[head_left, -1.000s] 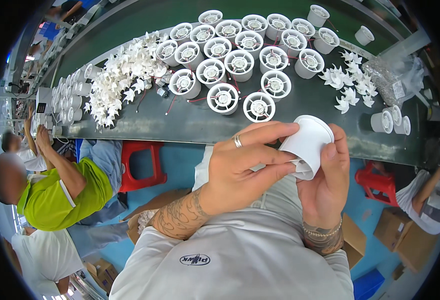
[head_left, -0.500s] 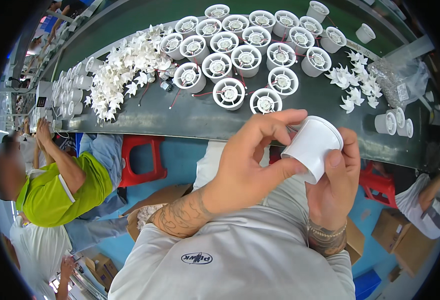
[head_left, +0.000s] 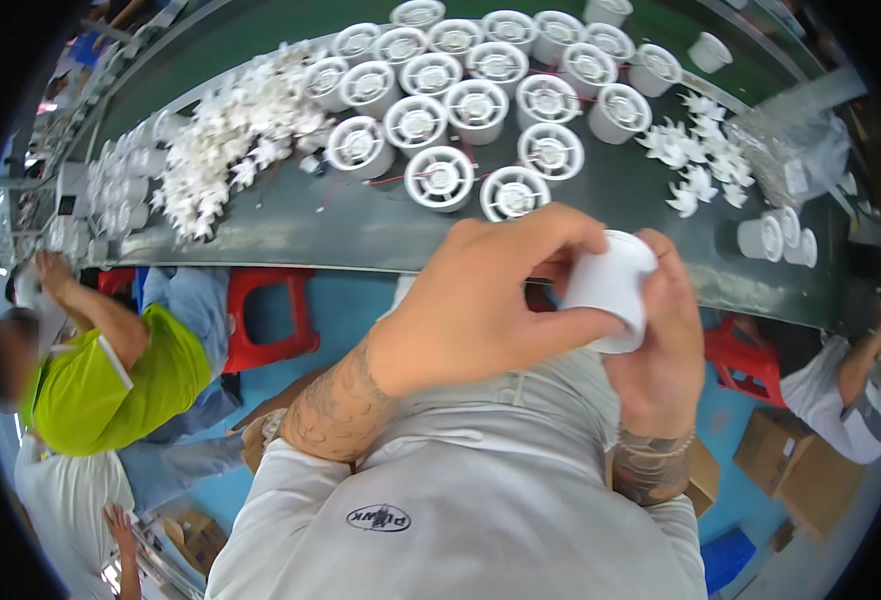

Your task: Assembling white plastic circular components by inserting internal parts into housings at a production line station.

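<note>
A smooth white plastic cup-shaped housing (head_left: 601, 290) is held between my two hands, just in front of the bench's near edge. My left hand (head_left: 481, 310) grips it from the left, thumb low and fingers curled over its upper side. Against its right side press the fingers of my right hand (head_left: 658, 350), slightly blurred by motion. The cup's opening and inside are hidden from this angle. Beyond my hands, several similar white cups with spoked rings (head_left: 441, 178) stand on the dark green bench (head_left: 361, 232), some with thin red wires.
White bladed fan wheels (head_left: 231, 130) are heaped at the left, with a smaller group (head_left: 696, 145) at the right beside a clear plastic bag (head_left: 806, 160). Three cups (head_left: 761, 240) lie near the right end. A person in a green shirt (head_left: 126, 365) sits left, near a red stool (head_left: 261, 320).
My view has shifted a little. The cup has turned between my hands, and my left fingers now reach further over it. The cups on the bench look unmoved.
</note>
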A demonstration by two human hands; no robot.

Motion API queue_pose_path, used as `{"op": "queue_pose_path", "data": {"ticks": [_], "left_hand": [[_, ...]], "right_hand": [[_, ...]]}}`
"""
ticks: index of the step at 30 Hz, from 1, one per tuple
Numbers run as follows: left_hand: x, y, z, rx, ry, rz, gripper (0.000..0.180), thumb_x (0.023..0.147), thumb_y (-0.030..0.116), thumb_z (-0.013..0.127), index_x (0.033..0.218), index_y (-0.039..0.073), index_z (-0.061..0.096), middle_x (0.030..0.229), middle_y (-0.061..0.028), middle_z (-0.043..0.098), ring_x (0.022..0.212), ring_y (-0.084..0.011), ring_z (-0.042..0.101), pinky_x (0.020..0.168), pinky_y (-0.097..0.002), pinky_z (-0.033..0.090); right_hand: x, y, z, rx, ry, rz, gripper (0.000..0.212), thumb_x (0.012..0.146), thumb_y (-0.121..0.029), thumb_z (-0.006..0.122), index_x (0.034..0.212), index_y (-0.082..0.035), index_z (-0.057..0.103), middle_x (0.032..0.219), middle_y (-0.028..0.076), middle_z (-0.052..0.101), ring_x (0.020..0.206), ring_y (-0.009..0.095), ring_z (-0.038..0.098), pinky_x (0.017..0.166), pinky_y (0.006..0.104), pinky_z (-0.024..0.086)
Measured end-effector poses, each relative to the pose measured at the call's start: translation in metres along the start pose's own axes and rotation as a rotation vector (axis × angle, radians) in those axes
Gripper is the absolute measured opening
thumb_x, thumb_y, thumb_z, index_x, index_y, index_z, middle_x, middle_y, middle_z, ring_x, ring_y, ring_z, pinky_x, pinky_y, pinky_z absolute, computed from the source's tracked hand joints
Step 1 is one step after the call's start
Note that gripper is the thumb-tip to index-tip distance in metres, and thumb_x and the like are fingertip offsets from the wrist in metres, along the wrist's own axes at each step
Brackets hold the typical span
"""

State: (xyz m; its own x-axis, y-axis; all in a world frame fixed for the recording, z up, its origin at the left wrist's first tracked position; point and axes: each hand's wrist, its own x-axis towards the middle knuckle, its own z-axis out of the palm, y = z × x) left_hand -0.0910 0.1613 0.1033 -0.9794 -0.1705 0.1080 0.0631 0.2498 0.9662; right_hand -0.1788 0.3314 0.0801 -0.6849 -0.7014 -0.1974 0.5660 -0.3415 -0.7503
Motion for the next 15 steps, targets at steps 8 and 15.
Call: {"op": "queue_pose_path", "data": {"ticks": [8, 15], "left_hand": [[-0.016, -0.016, 0.020, 0.291, -0.001, 0.016, 0.051, 0.073, 0.000, 0.077, 0.121, 0.000, 0.057, 0.116, -0.0145, 0.065, 0.098, -0.0244, 0.068, 0.086, -0.0335, 0.056], [-0.030, -0.030, -0.002, 0.208, 0.301, 0.098, 0.035, 0.076, -0.006, 0.070, 0.109, -0.003, 0.062, 0.099, -0.0150, 0.068, 0.078, -0.0208, 0.068, 0.069, -0.0283, 0.055]], "right_hand": [[0.006, 0.012, -0.054, -0.807, 0.223, -0.481, 0.041, 0.082, -0.004, 0.073, 0.118, -0.003, 0.054, 0.108, 0.010, 0.058, 0.098, 0.022, 0.060, 0.087, 0.0357, 0.051], [0.042, -0.046, -0.147, -1.984, 0.436, -0.966, 0.034, 0.074, -0.007, 0.077, 0.105, -0.006, 0.063, 0.107, 0.010, 0.060, 0.117, 0.038, 0.052, 0.108, 0.0564, 0.026]]}}
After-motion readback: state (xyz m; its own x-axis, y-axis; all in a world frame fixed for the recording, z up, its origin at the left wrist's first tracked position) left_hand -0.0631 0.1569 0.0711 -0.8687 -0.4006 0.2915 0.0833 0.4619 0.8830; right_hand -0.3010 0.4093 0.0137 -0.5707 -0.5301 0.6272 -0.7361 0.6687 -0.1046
